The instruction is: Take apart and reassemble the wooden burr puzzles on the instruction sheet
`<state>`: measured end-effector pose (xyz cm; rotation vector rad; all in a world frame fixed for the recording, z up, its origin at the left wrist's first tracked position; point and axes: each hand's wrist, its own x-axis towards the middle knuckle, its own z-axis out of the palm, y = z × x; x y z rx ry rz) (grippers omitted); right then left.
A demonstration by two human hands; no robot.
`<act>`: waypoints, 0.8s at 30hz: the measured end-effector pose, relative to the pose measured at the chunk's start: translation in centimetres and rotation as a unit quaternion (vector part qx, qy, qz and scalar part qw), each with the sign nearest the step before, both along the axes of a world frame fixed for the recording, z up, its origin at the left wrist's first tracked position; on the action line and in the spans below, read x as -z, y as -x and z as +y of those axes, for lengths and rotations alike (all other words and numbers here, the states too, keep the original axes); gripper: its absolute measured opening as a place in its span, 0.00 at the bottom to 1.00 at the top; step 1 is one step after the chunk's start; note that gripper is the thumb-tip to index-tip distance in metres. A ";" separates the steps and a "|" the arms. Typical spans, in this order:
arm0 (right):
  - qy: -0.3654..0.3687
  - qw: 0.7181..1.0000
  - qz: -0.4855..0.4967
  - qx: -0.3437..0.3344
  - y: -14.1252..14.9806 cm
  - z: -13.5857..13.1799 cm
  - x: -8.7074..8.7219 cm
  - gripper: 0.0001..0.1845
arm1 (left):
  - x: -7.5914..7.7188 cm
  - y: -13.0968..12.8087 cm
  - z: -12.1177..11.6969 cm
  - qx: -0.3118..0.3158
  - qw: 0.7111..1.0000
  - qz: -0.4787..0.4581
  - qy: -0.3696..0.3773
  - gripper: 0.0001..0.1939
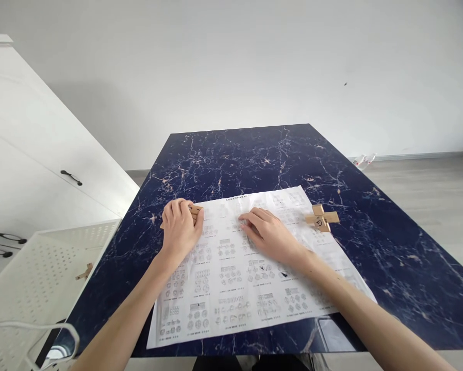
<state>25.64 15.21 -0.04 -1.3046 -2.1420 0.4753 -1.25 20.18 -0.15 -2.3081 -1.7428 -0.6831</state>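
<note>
A large white printed instruction sheet (231,288) with rows of small diagrams lies on the table. My left hand (180,224) is closed over several light wooden puzzle pieces (196,210) at the sheet's upper left edge; most of their shape is hidden beneath my palm and fingers. My right hand (268,233) rests on the middle of the sheet, fingers loosely bent and slightly apart, holding nothing that I can see. At the sheet's right edge sits a cross-shaped wooden puzzle (319,218) with a dark mark on it, apart from both hands.
The dark blue marble-patterned table (247,159) reaches toward a pale wall. A flat dark-framed object (334,334) lies by its near edge. On the left are a white perforated surface (42,268) bearing another wooden piece (84,271), a white cable (30,325) and a white cabinet (49,149).
</note>
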 end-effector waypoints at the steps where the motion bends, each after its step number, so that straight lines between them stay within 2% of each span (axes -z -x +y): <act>1: 0.000 1.000 0.000 -0.002 0.0 0.0 0.1 0.12 | 0.0 0.1 0.0 -0.004 1.000 -0.001 -0.003 0.14; 7: 0.000 1.000 0.001 -0.006 0.1 0.3 -0.2 0.11 | -0.3 0.6 0.2 -0.013 1.000 -0.001 -0.011 0.15; 11: 0.001 1.000 0.001 -0.027 -1.2 -0.6 -2.6 0.13 | -1.7 1.1 -1.1 0.029 0.999 0.010 -0.021 0.21; 13: -0.029 0.999 0.004 -0.016 -2.9 -2.0 -4.1 0.13 | -2.6 1.4 -2.4 0.063 0.998 0.006 -0.024 0.23; 16: -0.092 0.992 0.020 0.087 -6.4 -4.7 -5.5 0.13 | -3.4 1.6 -4.6 0.112 0.994 -0.013 -0.005 0.20; 18: -0.130 0.972 0.021 0.194 -8.7 -6.4 -5.4 0.13 | -3.7 1.2 -5.5 0.135 0.990 -0.033 0.009 0.18; 20: -0.125 0.948 -0.011 0.293 -10.5 -7.6 -4.5 0.17 | -4.0 0.0 -5.7 0.156 0.986 -0.053 0.035 0.17; 22: -0.096 0.939 -0.021 0.330 -11.8 -8.0 -3.4 0.21 | -4.3 -1.9 -5.4 0.182 0.979 -0.068 0.052 0.14; 24: -0.069 0.939 -0.011 0.338 -12.5 -7.8 -2.2 0.22 | -4.5 -4.2 -4.7 0.222 0.969 -0.079 0.075 0.12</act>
